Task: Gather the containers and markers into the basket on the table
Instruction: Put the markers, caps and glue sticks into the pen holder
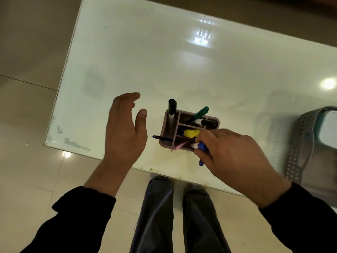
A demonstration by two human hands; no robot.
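Note:
A mauve divided organiser [166,131] stands near the table's front edge. It holds a black-capped marker [171,108], a green marker [199,113], another black marker [207,123], yellow-capped markers [189,133], a dark pen [164,138] and a pink pen [177,147]. My right hand [235,154] grips a blue-capped marker [200,146] at the organiser's front right corner. My left hand [125,128] hovers open to the organiser's left, touching nothing. The grey perforated basket [299,143] sits at the right edge, partly out of view.
The white glossy table [164,61] stretches away behind the organiser, with its left edge and front edge close by. Something white [330,132] lies inside the basket. My legs and the tiled floor show below the front edge.

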